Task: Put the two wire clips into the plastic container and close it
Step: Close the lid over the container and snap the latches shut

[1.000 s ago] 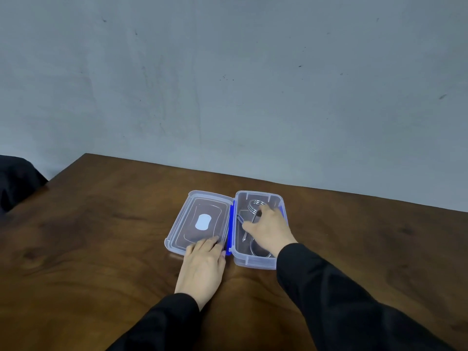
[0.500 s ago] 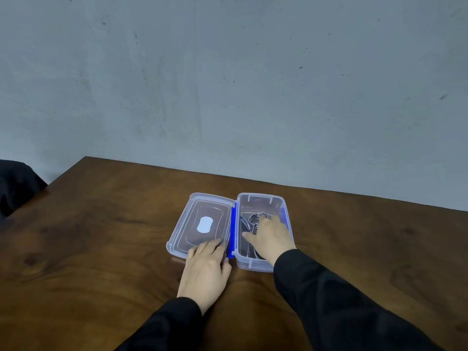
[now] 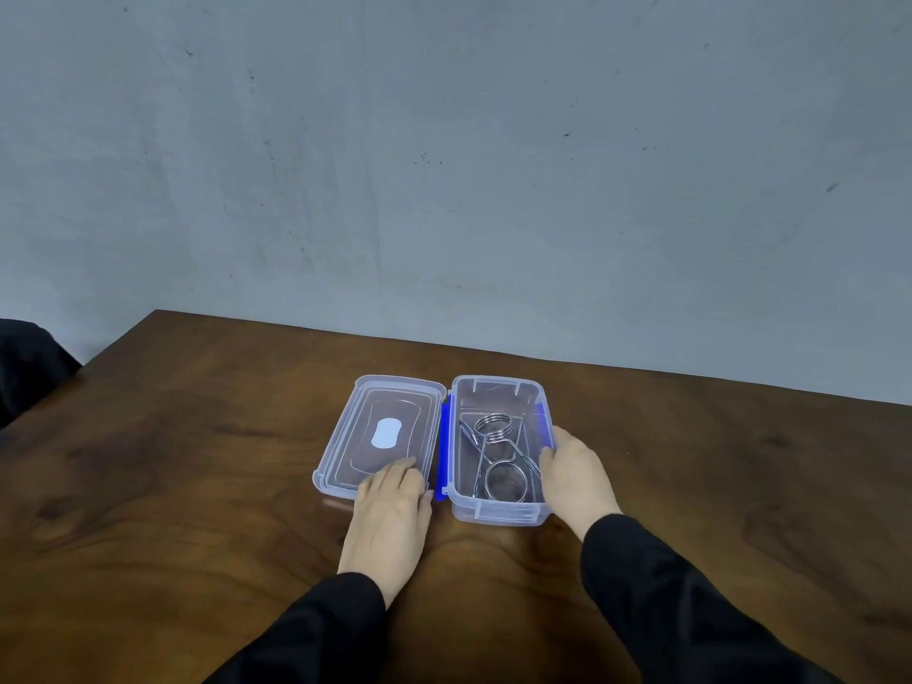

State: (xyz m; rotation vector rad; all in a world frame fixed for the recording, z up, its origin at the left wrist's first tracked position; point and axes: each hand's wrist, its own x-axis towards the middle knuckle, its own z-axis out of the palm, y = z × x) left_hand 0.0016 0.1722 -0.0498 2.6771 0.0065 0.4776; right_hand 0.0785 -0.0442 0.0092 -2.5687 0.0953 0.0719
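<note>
A clear plastic container (image 3: 498,511) with blue latches stands open on the table. Its lid (image 3: 380,431) lies flat to the left, joined along the blue hinge side. Two metal wire clips lie inside the tub: one (image 3: 493,427) toward the back, the other (image 3: 504,481) toward the front, their legs crossing. My left hand (image 3: 392,510) rests flat with its fingertips on the lid's near right corner. My right hand (image 3: 575,473) is against the tub's right wall, thumb at the rim, outside the tub.
The wooden table (image 3: 197,486) ends at a grey wall behind the container. A dark object (image 3: 27,367) sits off the table's far left corner. My black sleeves (image 3: 656,599) reach in from the bottom edge.
My right hand has come out of the tub and moved to its right wall, leaving both clips lying inside. My left hand has stayed on the lid.
</note>
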